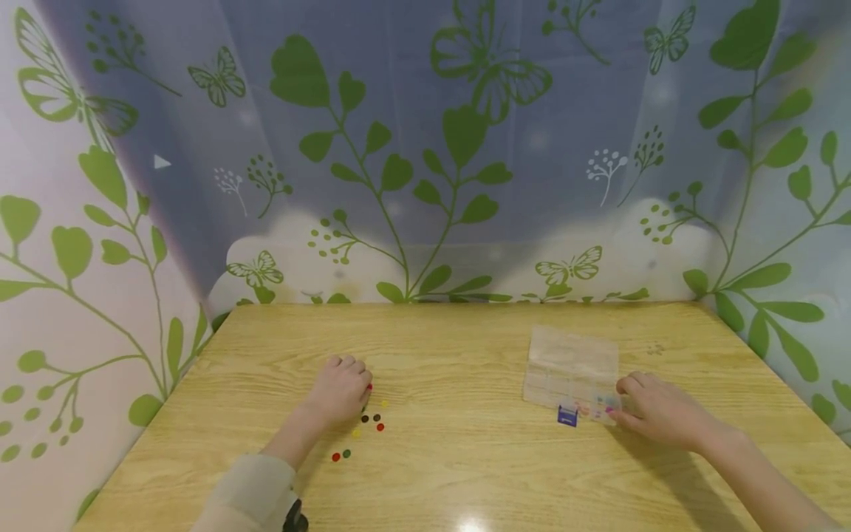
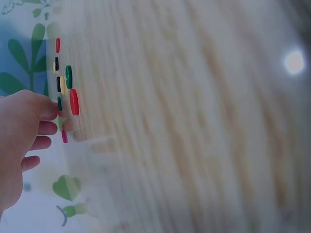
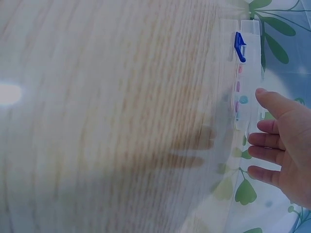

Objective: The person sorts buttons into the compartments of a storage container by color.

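Observation:
My left hand (image 1: 340,388) is low over the left part of the table, beside a scatter of small round button-like discs. In the left wrist view, its thumb and fingertips are apart, close to a green disc (image 2: 59,103) and a pink disc (image 2: 64,136). No disc shows clearly held. A clear plastic compartment box (image 1: 552,362) lies with its lid open on the right, and a few coloured pieces (image 3: 238,86) are inside. Beside the box's right side is my right hand (image 1: 665,410), thumb and fingers spread. Whether the thumb touches the box is unclear.
Red (image 1: 380,427), black (image 1: 365,419), yellow (image 1: 355,434) and green (image 1: 346,454) discs lie nearer than the left hand. A blue clip-like piece (image 1: 567,416) is at the box's front edge. Patterned curtain (image 1: 412,185) borders the wooden table (image 1: 459,458) at the back and sides.

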The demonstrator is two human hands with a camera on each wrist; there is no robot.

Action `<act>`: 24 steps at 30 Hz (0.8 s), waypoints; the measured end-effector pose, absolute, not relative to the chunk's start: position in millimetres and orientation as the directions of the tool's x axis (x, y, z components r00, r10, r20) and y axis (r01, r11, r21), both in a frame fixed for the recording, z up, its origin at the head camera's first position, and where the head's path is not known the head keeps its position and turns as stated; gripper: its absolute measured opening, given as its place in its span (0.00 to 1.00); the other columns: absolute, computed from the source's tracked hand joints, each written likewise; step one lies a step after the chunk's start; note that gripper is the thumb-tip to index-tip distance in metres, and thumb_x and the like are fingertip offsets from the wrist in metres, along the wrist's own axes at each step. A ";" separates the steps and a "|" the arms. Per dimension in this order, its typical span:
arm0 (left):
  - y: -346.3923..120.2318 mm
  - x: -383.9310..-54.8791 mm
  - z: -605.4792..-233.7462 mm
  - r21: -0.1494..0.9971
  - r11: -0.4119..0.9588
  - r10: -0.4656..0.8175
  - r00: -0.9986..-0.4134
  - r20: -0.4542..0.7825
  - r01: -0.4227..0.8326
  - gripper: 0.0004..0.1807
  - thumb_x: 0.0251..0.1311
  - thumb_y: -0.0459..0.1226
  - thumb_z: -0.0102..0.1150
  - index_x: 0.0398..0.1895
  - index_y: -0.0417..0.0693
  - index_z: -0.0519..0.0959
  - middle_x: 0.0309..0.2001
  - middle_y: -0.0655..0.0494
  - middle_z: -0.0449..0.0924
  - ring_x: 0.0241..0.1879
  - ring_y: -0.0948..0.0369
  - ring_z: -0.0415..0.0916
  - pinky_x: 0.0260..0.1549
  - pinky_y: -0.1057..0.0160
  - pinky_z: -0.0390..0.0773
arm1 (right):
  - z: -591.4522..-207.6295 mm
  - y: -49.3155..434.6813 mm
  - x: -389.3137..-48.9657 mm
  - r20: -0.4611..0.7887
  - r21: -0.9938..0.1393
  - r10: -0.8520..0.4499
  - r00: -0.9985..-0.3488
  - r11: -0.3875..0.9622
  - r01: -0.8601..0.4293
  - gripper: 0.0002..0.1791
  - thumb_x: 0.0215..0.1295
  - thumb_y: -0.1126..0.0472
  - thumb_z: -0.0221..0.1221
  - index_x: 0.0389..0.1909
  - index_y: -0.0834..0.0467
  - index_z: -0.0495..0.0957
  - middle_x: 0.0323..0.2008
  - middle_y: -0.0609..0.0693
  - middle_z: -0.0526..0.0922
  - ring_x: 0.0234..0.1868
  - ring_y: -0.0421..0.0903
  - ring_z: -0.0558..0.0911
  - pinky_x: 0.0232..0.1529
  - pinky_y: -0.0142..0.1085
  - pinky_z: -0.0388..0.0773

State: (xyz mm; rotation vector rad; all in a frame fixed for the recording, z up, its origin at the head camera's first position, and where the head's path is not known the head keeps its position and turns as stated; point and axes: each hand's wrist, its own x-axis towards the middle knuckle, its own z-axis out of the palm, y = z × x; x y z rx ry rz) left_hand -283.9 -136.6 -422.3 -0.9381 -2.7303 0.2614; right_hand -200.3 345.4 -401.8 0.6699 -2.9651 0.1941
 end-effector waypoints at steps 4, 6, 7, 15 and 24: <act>-135.7 -284.5 -423.7 -0.265 0.768 0.634 -0.751 0.186 0.583 0.05 0.57 0.39 0.59 0.28 0.47 0.79 0.29 0.57 0.73 0.32 0.58 0.68 0.33 0.59 0.68 | -401.0 344.6 -199.9 0.115 -0.109 -0.417 -0.901 0.897 -0.429 0.19 0.58 0.53 0.61 0.40 0.65 0.73 0.35 0.53 0.76 0.36 0.52 0.77 0.34 0.44 0.75; -135.7 -285.0 -424.8 -0.274 0.764 0.640 -0.743 0.196 0.585 0.05 0.57 0.39 0.59 0.28 0.47 0.78 0.28 0.57 0.74 0.31 0.58 0.68 0.34 0.58 0.68 | -400.7 344.4 -199.7 0.115 -0.110 -0.415 -0.902 0.898 -0.427 0.19 0.58 0.53 0.61 0.40 0.65 0.73 0.35 0.53 0.76 0.36 0.52 0.77 0.34 0.44 0.75; -135.7 -285.0 -424.9 -0.276 0.761 0.644 -0.738 0.204 0.588 0.05 0.57 0.39 0.60 0.27 0.47 0.78 0.28 0.57 0.74 0.31 0.58 0.68 0.34 0.58 0.68 | -400.6 344.3 -199.6 0.117 -0.109 -0.415 -0.902 0.898 -0.427 0.19 0.58 0.53 0.61 0.40 0.65 0.74 0.35 0.52 0.76 0.36 0.51 0.77 0.34 0.44 0.75; -136.5 -286.3 -427.9 -0.306 0.734 0.678 -0.686 0.266 0.606 0.06 0.54 0.37 0.60 0.23 0.47 0.79 0.24 0.58 0.72 0.28 0.59 0.67 0.31 0.61 0.67 | -402.0 343.7 -198.5 0.137 -0.093 -0.427 -0.894 0.893 -0.441 0.19 0.57 0.52 0.62 0.39 0.64 0.74 0.34 0.51 0.76 0.34 0.50 0.77 0.33 0.42 0.75; -135.5 -288.4 -428.3 -0.333 0.709 0.704 -0.644 0.299 0.621 0.09 0.52 0.34 0.58 0.16 0.48 0.77 0.19 0.59 0.69 0.23 0.59 0.64 0.30 0.61 0.66 | -405.0 345.4 -199.7 0.143 -0.099 -0.424 -0.894 0.893 -0.439 0.19 0.57 0.52 0.63 0.39 0.64 0.74 0.34 0.51 0.75 0.35 0.50 0.77 0.34 0.43 0.75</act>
